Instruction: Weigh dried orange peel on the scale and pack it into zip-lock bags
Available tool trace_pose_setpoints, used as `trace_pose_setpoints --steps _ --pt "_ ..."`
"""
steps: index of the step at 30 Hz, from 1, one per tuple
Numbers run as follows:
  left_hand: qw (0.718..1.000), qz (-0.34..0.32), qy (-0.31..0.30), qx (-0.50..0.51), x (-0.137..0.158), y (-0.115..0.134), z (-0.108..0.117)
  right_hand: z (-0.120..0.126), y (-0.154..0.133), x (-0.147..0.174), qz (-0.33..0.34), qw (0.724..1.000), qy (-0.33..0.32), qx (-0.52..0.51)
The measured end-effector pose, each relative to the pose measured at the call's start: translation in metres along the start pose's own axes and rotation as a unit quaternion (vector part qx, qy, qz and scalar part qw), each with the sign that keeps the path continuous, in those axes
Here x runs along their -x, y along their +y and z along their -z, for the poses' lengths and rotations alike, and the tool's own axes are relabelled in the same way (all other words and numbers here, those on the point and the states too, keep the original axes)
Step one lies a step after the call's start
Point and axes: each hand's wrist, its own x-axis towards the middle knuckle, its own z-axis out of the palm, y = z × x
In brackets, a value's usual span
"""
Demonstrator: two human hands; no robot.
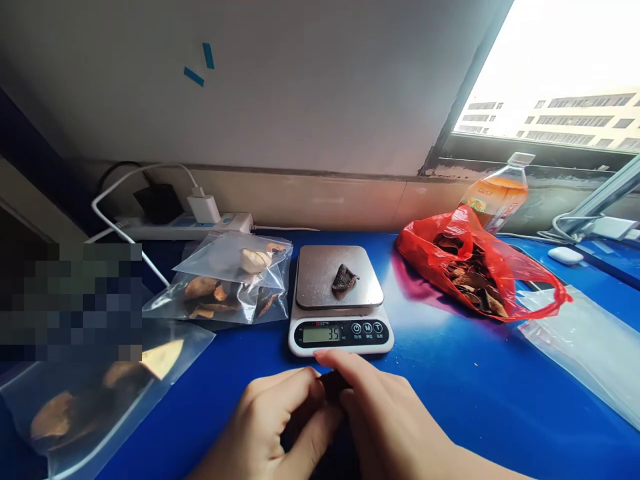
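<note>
My left hand and my right hand meet in front of the scale, fingers curled together. Between them they grip a dark brown piece of dried peel, mostly hidden by the fingers. Just beyond stands a white digital kitchen scale with a steel plate; its display reads 3.5. One dark, bumpy, curled piece of dried peel lies on the plate, right of its middle. A red plastic bag, open at the top, holds many brown peel pieces to the right.
Clear zip bags with peel pieces lie left of the scale, another bag nearer. A power strip with chargers and cables runs along the wall. A drink bottle, a white case and a flat plastic bag are right.
</note>
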Motion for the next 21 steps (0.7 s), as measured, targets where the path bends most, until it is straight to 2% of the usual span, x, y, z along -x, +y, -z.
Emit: trace_pose_setpoints --steps 5,7,9,12,14,16,18,21 --pt "0.998 0.021 -0.051 0.041 -0.005 -0.001 0.005 0.012 -0.011 -0.003 0.055 0.998 0.015 0.017" --pt "0.994 0.049 -0.062 0.069 -0.007 -0.001 0.007 0.025 -0.012 -0.011 0.047 0.997 0.058 0.028" --pt "0.991 0.087 -0.059 0.083 -0.008 -0.001 0.008 0.043 -0.003 -0.023 0.01 0.99 0.132 0.052" --pt "0.99 0.108 -0.055 0.075 -0.007 0.002 0.009 0.071 0.025 -0.048 -0.093 0.966 0.226 0.091" --pt "0.991 0.097 -0.063 0.062 -0.005 0.005 0.008 0.084 0.044 -0.064 -0.162 0.961 0.2 0.105" --pt "0.994 0.087 -0.06 0.039 -0.001 0.008 0.007 0.089 0.056 -0.077 -0.204 0.961 0.145 0.119" --pt "0.996 0.072 -0.042 0.008 0.002 0.012 0.006 0.088 0.061 -0.085 -0.224 0.961 0.101 0.125" --pt "0.999 0.041 -0.022 -0.021 0.004 0.016 0.006 0.082 0.062 -0.09 -0.231 0.958 0.089 0.141"
